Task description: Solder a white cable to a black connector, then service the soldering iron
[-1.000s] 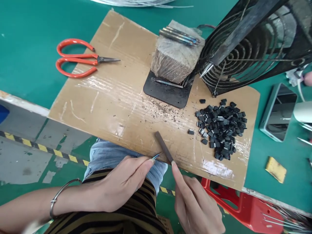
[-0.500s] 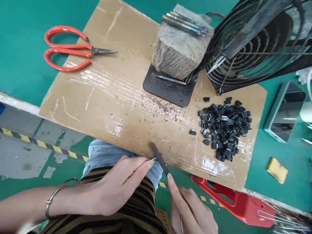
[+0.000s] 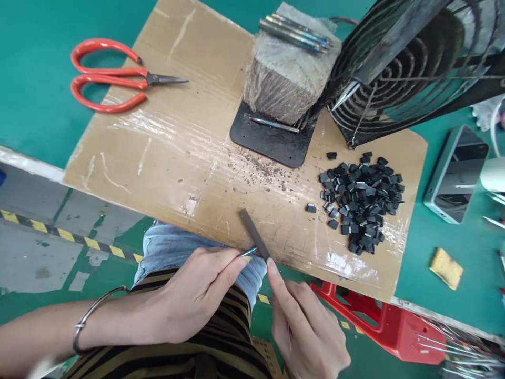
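At the near edge of the cardboard sheet [image 3: 158, 173], my left hand [image 3: 197, 295] is closed around a thin shiny metal rod [image 3: 249, 252]. Only the rod's bluish tip shows past the thumb. My right hand [image 3: 305, 321] grips a flat dark file [image 3: 253, 232], its index finger stretched along it. The file slants up to the left, and the rod's tip meets or nearly meets its side. The file's handle end is hidden in the right hand.
Orange-handled scissors [image 3: 114, 76] lie at the left. A plastic-wrapped block [image 3: 290, 79] carries several metal rods [image 3: 295, 32] beside a black fan [image 3: 406, 73]. Small black parts [image 3: 361, 200] are heaped at the right, near a phone [image 3: 457, 173], a yellow sponge [image 3: 445, 268] and a red holder [image 3: 410, 337].
My right hand has pushed the file up and away, so its far end reaches further over the cardboard. More of the rod's tip shows. The whole view has shifted slightly.
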The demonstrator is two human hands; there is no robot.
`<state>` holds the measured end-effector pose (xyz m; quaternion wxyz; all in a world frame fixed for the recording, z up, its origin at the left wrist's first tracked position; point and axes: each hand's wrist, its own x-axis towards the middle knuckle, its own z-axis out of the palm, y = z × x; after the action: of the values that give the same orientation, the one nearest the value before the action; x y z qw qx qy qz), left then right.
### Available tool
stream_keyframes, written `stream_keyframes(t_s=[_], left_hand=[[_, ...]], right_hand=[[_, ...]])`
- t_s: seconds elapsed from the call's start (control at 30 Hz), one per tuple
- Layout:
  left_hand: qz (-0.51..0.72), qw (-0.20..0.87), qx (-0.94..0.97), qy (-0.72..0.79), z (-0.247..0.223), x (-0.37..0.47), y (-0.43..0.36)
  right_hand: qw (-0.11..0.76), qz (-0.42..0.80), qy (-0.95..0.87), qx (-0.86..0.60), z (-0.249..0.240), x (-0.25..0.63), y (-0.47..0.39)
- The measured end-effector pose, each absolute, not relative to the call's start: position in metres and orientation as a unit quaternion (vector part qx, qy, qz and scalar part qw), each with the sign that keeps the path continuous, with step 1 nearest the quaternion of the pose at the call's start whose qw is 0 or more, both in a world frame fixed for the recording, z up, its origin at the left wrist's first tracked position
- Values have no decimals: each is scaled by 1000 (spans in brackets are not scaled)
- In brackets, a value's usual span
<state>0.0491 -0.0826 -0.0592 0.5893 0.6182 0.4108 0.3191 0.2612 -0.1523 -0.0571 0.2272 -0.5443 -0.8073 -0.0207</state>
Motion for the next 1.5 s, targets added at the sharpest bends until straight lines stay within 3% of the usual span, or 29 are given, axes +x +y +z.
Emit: stream_keyframes(t_s=[0.13, 0.7, 0.93, 1.5], left_hand=[[303, 609, 610, 406, -62, 52, -83], [276, 625, 608, 405, -65, 51, -84], [259, 543, 672, 432, -70, 50, -88], [287, 469, 721, 422, -71, 51, -91]], right_hand=[[199, -4, -823, -531, -53, 262, -150], [218, -28, -809, -545, -59, 264, -152], [231, -38, -799, -553, -60, 262, -156], [233, -13, -803, -549, -58, 262, -158]])
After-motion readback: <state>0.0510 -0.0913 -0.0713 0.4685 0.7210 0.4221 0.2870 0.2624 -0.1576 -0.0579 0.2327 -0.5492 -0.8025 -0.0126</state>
